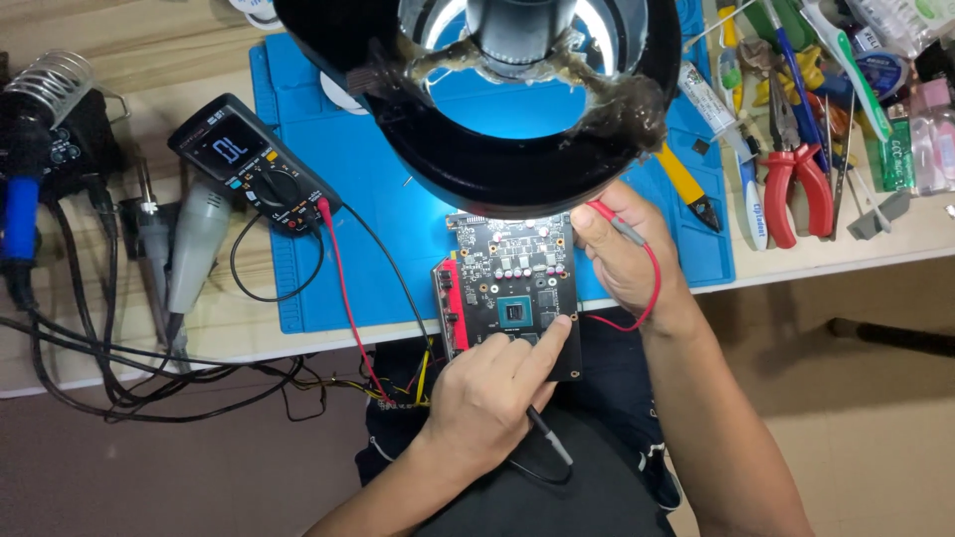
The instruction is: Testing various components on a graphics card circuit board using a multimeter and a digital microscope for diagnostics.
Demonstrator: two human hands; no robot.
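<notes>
Left hand closed around a black probe, index finger pressed on the black rectangular circuit board at the blue mat's near edge. Right hand grips the board's right edge, pinching the red probe.

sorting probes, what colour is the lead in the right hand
Red, with a grey grip; the right hand holds it, clearest in the head view.
</notes>
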